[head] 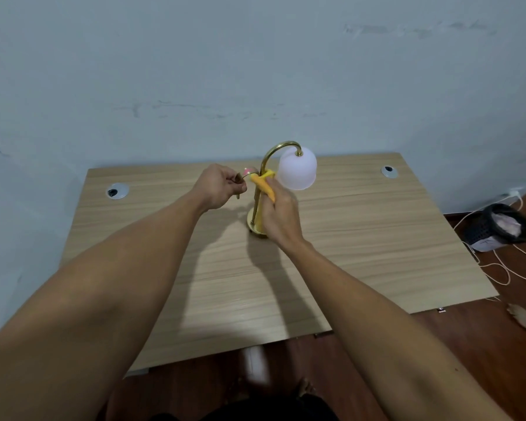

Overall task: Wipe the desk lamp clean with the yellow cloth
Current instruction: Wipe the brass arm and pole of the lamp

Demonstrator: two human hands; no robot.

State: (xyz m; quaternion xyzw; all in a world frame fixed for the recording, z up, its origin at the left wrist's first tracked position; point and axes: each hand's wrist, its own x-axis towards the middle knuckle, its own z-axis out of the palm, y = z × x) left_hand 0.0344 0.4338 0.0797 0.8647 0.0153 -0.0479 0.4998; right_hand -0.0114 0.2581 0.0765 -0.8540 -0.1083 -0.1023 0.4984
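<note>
A desk lamp stands upright near the middle of the wooden desk (pixel 362 244). It has a curved brass stem (pixel 274 148), a white bell-shaped shade (pixel 298 173) and a round brass base (pixel 253 228). My right hand (pixel 278 215) grips the yellow cloth (pixel 263 183), which is wrapped around the stem below the shade. My left hand (pixel 217 188) pinches a thin side arm of the lamp that carries a small pink piece (pixel 249 171). Part of the base is hidden behind my right hand.
Two round cable grommets sit in the desk, one at the left (pixel 117 190) and one at the right (pixel 388 171). A grey wall rises just behind the desk. On the floor to the right lie a dark mesh basket (pixel 495 227) and loose white cords (pixel 498 268).
</note>
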